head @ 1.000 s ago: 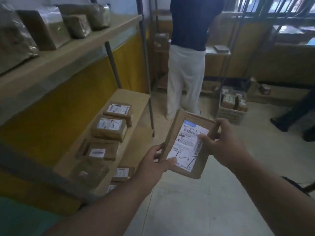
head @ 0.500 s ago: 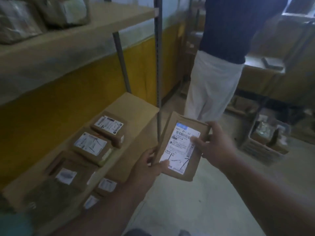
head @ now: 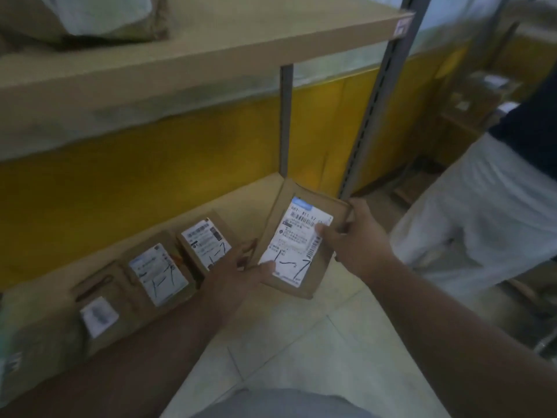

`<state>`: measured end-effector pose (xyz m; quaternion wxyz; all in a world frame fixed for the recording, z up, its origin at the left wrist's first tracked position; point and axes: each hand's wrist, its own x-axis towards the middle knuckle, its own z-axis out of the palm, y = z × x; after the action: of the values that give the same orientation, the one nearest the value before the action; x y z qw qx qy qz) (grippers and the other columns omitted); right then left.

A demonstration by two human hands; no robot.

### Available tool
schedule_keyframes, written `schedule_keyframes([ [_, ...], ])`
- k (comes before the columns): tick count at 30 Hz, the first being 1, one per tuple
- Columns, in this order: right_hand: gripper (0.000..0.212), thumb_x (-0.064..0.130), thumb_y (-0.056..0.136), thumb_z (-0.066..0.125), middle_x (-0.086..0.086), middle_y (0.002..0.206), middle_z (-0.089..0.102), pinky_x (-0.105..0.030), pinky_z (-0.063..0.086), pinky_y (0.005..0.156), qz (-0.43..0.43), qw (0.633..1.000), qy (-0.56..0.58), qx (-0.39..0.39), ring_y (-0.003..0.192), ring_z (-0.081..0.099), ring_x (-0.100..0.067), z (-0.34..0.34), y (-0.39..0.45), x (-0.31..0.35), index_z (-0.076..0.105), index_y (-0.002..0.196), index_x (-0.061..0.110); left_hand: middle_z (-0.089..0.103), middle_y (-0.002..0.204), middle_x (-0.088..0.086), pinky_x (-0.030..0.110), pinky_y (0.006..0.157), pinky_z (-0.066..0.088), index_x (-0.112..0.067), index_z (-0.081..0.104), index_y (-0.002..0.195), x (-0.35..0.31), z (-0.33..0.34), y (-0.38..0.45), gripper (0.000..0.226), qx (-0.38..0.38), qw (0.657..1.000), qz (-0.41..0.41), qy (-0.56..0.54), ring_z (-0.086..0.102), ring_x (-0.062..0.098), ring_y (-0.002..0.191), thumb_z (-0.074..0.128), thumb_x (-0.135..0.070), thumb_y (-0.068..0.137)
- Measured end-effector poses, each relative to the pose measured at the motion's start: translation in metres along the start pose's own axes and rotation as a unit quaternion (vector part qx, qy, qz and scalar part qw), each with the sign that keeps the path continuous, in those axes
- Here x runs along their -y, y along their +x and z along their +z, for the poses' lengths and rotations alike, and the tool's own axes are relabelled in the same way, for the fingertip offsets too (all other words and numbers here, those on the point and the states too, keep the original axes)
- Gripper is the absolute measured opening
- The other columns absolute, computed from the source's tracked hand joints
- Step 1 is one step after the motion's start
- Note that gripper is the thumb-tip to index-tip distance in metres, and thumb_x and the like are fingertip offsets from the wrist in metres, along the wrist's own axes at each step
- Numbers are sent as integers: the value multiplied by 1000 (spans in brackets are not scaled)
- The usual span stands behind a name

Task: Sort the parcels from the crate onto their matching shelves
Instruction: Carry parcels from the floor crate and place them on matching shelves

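Note:
I hold a flat brown parcel (head: 297,236) with a white label marked "1-7" in both hands, just off the right end of the low shelf (head: 250,203). My left hand (head: 238,270) grips its lower left corner, thumb on the label. My right hand (head: 358,236) grips its right edge, thumb on the barcode. Along the low shelf lie three labelled parcels: one (head: 205,242) beside my left hand, a second (head: 158,274) further left, and a blurred third (head: 99,315).
An upper shelf (head: 211,40) carries a wrapped parcel (head: 90,16) at top left. Grey metal uprights (head: 376,107) stand at the rack's end. A person in white trousers (head: 482,206) stands close on the right. Pale floor tiles (head: 301,342) lie below.
I have stepped closer to the rack and the view has swung left and down. The parcel held in both hands now hovers at the low shelf's end. The crate has left the view.

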<state>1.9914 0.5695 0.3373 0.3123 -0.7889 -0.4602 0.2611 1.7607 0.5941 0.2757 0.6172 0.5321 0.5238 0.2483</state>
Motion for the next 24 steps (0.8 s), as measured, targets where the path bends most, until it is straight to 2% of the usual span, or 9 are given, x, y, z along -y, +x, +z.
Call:
schedule_keyframes([
  [3, 65, 44, 86, 72, 9, 98, 59, -46, 61, 71, -31, 998, -30, 51, 89, 66, -20, 1, 49, 2, 36, 137, 27, 73, 112, -22, 46, 97, 55, -58, 64, 113, -3, 13, 26, 50, -48, 999, -15, 19, 67, 11, 111, 73, -62, 64],
  [5, 66, 43, 87, 71, 6, 101, 57, -46, 59, 77, -56, 993, -53, 93, 95, 65, -25, 6, 84, 3, 36, 139, 23, 73, 110, -23, 45, 95, 55, -52, 64, 118, 1, 26, 44, 60, -116, 993, -29, 19, 68, 10, 108, 73, -67, 61],
  [9, 65, 41, 87, 73, 5, 97, 59, -47, 61, 71, -115, 974, -73, 182, 87, 68, -23, 23, 152, 3, 38, 139, 21, 75, 103, -20, 42, 94, 57, -48, 70, 108, 8, 59, 73, 54, -256, 962, -76, -56, 70, 10, 100, 78, -60, 56],
  [11, 67, 41, 87, 73, 5, 93, 59, -49, 60, 69, -149, 959, -100, 222, 82, 68, -24, 32, 177, 3, 39, 140, 19, 75, 101, -20, 43, 91, 58, -45, 72, 106, 11, 78, 80, 53, -302, 946, -94, -65, 71, 10, 95, 78, -61, 57],
  [15, 76, 45, 84, 74, -2, 116, 64, -50, 60, 72, -186, 933, -129, 279, 92, 67, -28, 53, 210, 8, 32, 144, 26, 75, 94, -18, 37, 84, 59, -40, 73, 108, 13, 103, 91, 42, -387, 911, -136, -51, 73, 10, 85, 79, -57, 70],
  [19, 82, 43, 82, 78, -8, 132, 60, -51, 60, 79, -185, 918, -144, 320, 107, 65, -32, 83, 224, 11, 31, 146, 25, 70, 98, -16, 33, 84, 55, -32, 70, 112, 21, 113, 99, 42, -456, 870, -160, -98, 68, 11, 92, 81, -48, 75],
  [22, 82, 44, 85, 74, -11, 139, 54, -49, 56, 88, -196, 904, -199, 325, 116, 60, -35, 102, 228, 12, 30, 150, 19, 70, 104, -12, 35, 89, 56, -31, 69, 117, 33, 115, 100, 46, -468, 856, -172, -136, 68, 13, 97, 84, -40, 75],
  [24, 80, 45, 88, 72, -13, 143, 52, -43, 52, 93, -215, 889, -245, 323, 124, 55, -36, 114, 229, 10, 31, 150, 16, 72, 103, -14, 30, 87, 55, -37, 71, 109, 39, 117, 100, 37, -476, 847, -172, -162, 69, 10, 96, 85, -32, 75],
])
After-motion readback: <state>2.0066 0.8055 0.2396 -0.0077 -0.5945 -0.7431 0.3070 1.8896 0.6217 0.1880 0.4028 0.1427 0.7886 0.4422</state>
